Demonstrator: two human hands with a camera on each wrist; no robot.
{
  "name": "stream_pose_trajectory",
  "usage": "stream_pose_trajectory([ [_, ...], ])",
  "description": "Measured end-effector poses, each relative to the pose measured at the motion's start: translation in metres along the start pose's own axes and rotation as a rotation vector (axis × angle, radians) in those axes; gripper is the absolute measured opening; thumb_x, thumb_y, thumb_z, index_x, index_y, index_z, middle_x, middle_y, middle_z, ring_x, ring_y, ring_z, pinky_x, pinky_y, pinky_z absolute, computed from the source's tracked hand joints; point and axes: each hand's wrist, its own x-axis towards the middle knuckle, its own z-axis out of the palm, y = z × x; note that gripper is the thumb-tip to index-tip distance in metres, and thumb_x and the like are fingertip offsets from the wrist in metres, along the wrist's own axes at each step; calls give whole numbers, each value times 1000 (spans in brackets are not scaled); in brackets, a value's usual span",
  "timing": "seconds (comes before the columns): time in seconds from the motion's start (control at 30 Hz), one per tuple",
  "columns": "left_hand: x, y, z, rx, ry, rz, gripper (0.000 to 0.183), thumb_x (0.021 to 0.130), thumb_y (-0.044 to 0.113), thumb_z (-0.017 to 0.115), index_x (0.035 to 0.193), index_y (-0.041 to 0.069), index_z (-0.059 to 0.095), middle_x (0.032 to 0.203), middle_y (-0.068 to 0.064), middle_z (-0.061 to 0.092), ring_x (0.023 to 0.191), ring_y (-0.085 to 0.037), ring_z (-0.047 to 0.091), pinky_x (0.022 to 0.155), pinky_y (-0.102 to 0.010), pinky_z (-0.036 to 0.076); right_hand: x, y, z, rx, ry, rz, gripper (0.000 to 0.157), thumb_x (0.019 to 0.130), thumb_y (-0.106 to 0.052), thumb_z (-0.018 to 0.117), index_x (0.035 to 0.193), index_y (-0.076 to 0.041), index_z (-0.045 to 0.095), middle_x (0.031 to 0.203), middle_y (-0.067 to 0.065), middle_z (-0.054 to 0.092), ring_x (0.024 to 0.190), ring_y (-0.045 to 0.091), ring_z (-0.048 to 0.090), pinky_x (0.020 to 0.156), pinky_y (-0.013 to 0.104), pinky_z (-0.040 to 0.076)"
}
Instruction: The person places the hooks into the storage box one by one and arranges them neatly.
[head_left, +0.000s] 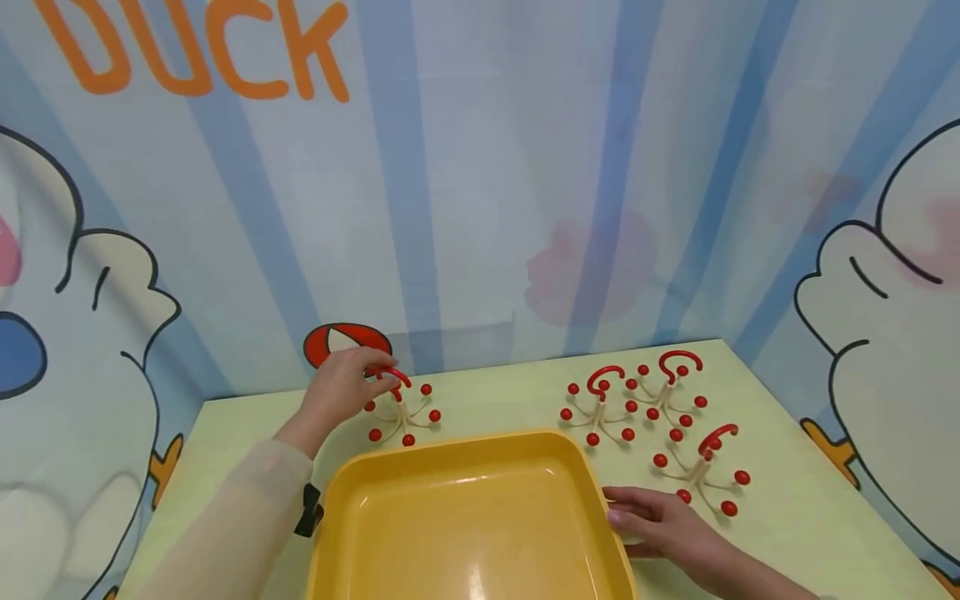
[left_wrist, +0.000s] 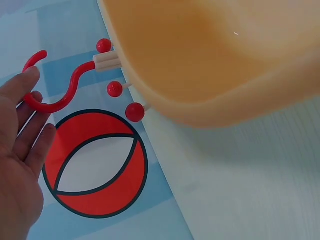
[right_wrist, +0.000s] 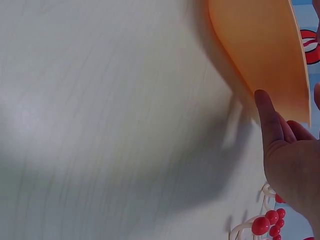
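My left hand (head_left: pixel 347 390) pinches the red hook (left_wrist: pixel 64 102) of a small hanger (head_left: pixel 402 410) between thumb and fingers. Thin cream arms tipped with red balls spread from its stem. The hanger is at the far left of the table, just behind a yellow tray (head_left: pixel 457 450). In the left wrist view the tray's edge hides part of the hanger. At the tray's right wall, the fingers of my right hand (head_left: pixel 671 529) lie against the outside. From the right wrist view, one finger (right_wrist: pixel 267 112) stretches straight along the tray's side.
Three similar hangers stand to the right: one behind the tray (head_left: pixel 599 410), another at the back (head_left: pixel 665 398) and a third nearer (head_left: pixel 699 473). A printed blue-striped cloth (head_left: pixel 480 208) rises along the back edge of the pale table (head_left: pixel 795 517).
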Motion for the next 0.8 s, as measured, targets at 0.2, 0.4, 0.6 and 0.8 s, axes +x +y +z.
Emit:
stream_pose_trajectory([
  [0.2,-1,4,2,-21,6,18,25,97,17,81,121,10,81,115,-8,79,102,-31,71,90,-49,64,1,-1,1,6,-14,-26,74,105,-43,69,155,6,48,146,22,64,121,32,71,93,47,65],
  [0.4,2,4,0,-1,-1,67,20,96,13,81,116,11,83,109,-5,80,92,-24,72,84,-45,65,4,2,0,31,-26,-34,66,106,-37,68,153,7,52,143,22,66,120,31,71,92,47,65],
  [0.6,5,1,-3,33,-5,122,19,94,8,83,113,11,84,105,-4,80,82,-17,69,77,-39,64,3,2,2,52,-27,-29,63,106,-35,68,150,7,54,139,21,69,117,30,72,92,47,65],
  [0.8,9,2,-10,57,-10,171,16,94,5,81,110,10,84,103,-4,80,80,-16,69,75,-38,64,2,2,3,57,-16,-21,62,105,-35,70,149,7,56,137,20,70,115,28,73,92,46,65],
])
